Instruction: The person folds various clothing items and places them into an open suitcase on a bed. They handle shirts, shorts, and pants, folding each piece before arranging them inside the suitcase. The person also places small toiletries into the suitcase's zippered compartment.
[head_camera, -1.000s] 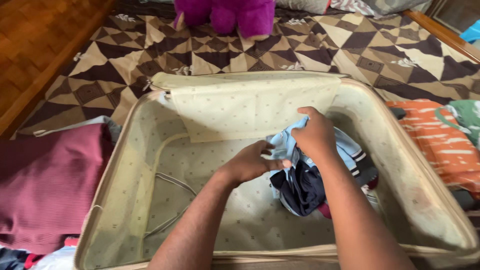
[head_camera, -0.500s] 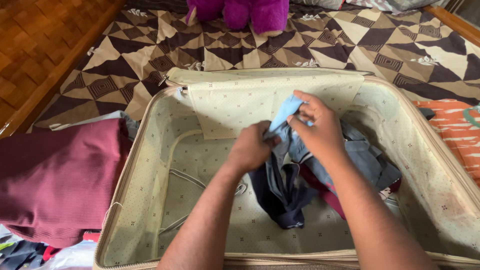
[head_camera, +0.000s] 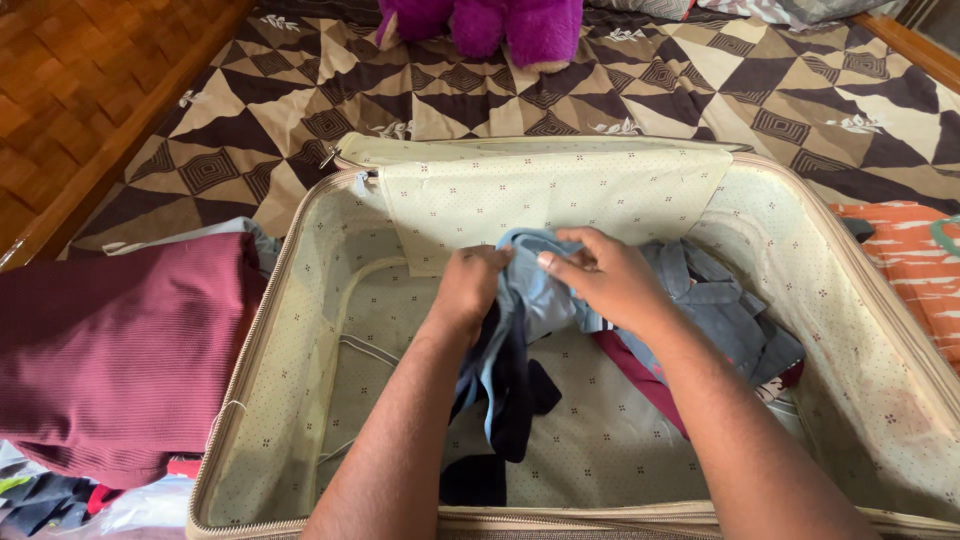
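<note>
1. Head view, the setting: I look down on a bed covered by a brown, cream and dark geometric quilt (head_camera: 250, 120), with a wooden floor (head_camera: 70, 90) off to the left. An open suitcase (head_camera: 880, 400) with a cream dotted lining lies on the bed, its inner flap (head_camera: 560, 195) hanging at the far side.

2. What has changed: half a second ago I had the light blue and navy garment (head_camera: 520, 330) lifted up in front of the flap; now it sits lower, over the middle of the case, and its navy part hangs longer, down to the lining. I judge the garment is being opened out or refolded inside the case, not lifted away.

3. Grips: my left hand (head_camera: 470, 285) is closed on the garment's upper left edge, and my right hand (head_camera: 600, 280) pinches the light blue cloth just beside it, fingers curled into the fabric.

4. Around them: a grey-blue shirt (head_camera: 720, 310) lies crumpled right of my right hand, with dark red cloth beneath it. Outside the case, a maroon knitted garment (head_camera: 110, 350) lies left, an orange and white patterned cloth (head_camera: 900, 250) right, and a purple plush toy (head_camera: 480, 25) at the far edge.

5. Packages, labels, signs: I see none.
</note>
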